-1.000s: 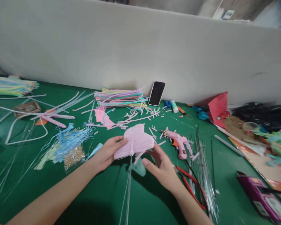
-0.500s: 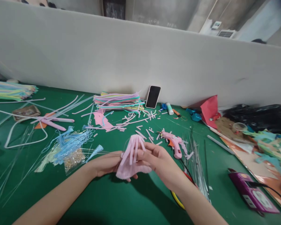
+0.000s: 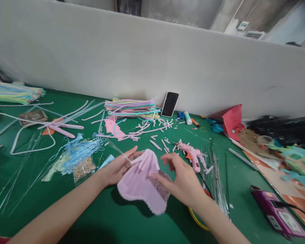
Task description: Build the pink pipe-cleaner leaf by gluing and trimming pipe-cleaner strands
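Note:
A lilac skirt-shaped piece made of pipe cleaners point(image 3: 141, 184) hangs over the green table, flared side toward me, with several loose strips at its gathered top. My left hand point(image 3: 123, 166) grips it by its upper left side; part of those fingers is hidden behind it. Thin clear rods point(image 3: 117, 147) slant up and left from that hand. At the piece's right edge is my right hand point(image 3: 179, 176), fingers apart and thumb over the lilac surface; whether the thumb touches it I cannot tell. A pink glue gun point(image 3: 190, 154) lies just beyond my right hand.
Cut pipe-cleaner bits point(image 3: 165, 144) are scattered behind the hands, before a pipe-cleaner bundle point(image 3: 132, 107) and a leaning phone point(image 3: 170, 104). Blue tassels point(image 3: 78, 152) and a bag of gold beads point(image 3: 83, 168) lie left. Wires point(image 3: 216, 179) and a purple power box point(image 3: 277, 211) lie right.
The lilac piece has turned and spread, showing more of its ribbed flare. My right hand has let go of its strips and moved right, fingers parting.

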